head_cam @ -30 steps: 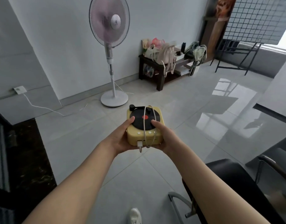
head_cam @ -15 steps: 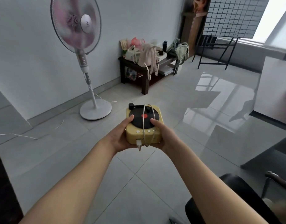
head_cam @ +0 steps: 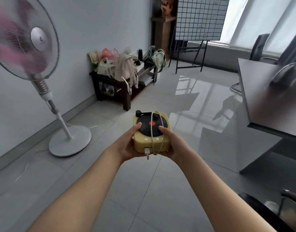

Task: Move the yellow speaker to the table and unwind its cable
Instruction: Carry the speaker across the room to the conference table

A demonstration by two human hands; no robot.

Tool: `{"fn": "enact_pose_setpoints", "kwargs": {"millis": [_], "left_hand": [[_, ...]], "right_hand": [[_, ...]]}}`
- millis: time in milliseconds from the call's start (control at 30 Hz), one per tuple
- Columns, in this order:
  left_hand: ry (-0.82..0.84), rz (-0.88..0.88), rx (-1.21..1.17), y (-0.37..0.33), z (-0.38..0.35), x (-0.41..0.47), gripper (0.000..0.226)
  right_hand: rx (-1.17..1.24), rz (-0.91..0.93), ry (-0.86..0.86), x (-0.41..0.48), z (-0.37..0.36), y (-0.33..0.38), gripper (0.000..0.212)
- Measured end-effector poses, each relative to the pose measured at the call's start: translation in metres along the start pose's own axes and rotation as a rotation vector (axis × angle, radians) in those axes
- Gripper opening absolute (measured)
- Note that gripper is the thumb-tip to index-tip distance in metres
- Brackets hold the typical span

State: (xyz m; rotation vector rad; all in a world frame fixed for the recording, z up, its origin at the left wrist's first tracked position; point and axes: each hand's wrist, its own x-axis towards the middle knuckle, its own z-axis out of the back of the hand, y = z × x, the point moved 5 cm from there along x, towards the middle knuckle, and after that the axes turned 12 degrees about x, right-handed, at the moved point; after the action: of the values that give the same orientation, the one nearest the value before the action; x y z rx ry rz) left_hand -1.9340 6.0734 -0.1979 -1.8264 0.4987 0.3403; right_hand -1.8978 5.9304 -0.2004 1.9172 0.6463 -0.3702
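A tiled floor (head_cam: 144, 190), glossy w/ window glare, is spread over most of the view. The grey table (head_cam: 261, 101) is seen at the right edge, well apart from the hands. A dark chair (head_cam: 261, 213) is caught in the bottom-right corner. A standing fan (head_cam: 27, 47), blades blurred, is placed far left, and a low bench (head_cam: 110, 81) piled w/ bags is set against the back wall.

The yellow speaker (head_cam: 141, 145), turntable-styled, is held in mid-air over the floor, approx. level and not yet on the table. It is cupped from both sides. The left hand (head_cam: 125, 144) is curled round its left flank w/ the thumb laid at the black disc's edge, and the right hand (head_cam: 174, 144) is wrapped likewise round the right flank. The white cable (head_cam: 152, 129) is wound over top and front in a couple of loops. Its plug (head_cam: 147, 151) is left dangling below the front edge.

Risks, as judged:
- **Chair:** it may be clipped on the way to the table, esp. if attention is kept on the speaker.
- **Plug:** the loose plug may be snagged on the table's edge at set-down, so the loops get dragged or the casing tugged.
- **Grip:** if one hand is freed for unwinding before the speaker is rested, the casing may be dropped.
- **Top parts:** loops may be caught on the knob and arm on the top face if pulled hard.
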Motion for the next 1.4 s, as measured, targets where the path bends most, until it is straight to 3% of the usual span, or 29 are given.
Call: {"fn": "enact_pose_setpoints", "kwargs": {"millis": [267,433,700,900,1067,1300,1400], "left_hand": [[0.133,0.051,0.101,-0.071,0.017,0.09,0.063],[0.203,0.08,0.136,-0.101,0.007,0.152,0.05],[0.272,0.079,0.21,-0.161,-0.018,0.27,0.054],[0.299,0.079,0.234,-0.212,-0.046,0.364,0.05],[0.333,0.06,0.247,-0.249,-0.06,0.427,0.045],[0.397,0.063,0.26,-0.287,-0.067,0.51,0.041],[0.437,0.077,0.267,-0.308,-0.068,0.556,0.045]], "right_hand": [[0.097,0.073,-0.081,0.07,-0.017,0.055,0.06],[0.151,0.104,-0.157,0.111,-0.006,0.09,0.057],[0.224,0.158,-0.215,0.202,0.023,0.169,0.055],[0.241,0.195,-0.277,0.272,0.051,0.242,0.059],[0.243,0.208,-0.304,0.32,0.06,0.291,0.079],[0.261,0.221,-0.331,0.386,0.073,0.341,0.071],[0.294,0.232,-0.357,0.418,0.076,0.364,0.055]]}}
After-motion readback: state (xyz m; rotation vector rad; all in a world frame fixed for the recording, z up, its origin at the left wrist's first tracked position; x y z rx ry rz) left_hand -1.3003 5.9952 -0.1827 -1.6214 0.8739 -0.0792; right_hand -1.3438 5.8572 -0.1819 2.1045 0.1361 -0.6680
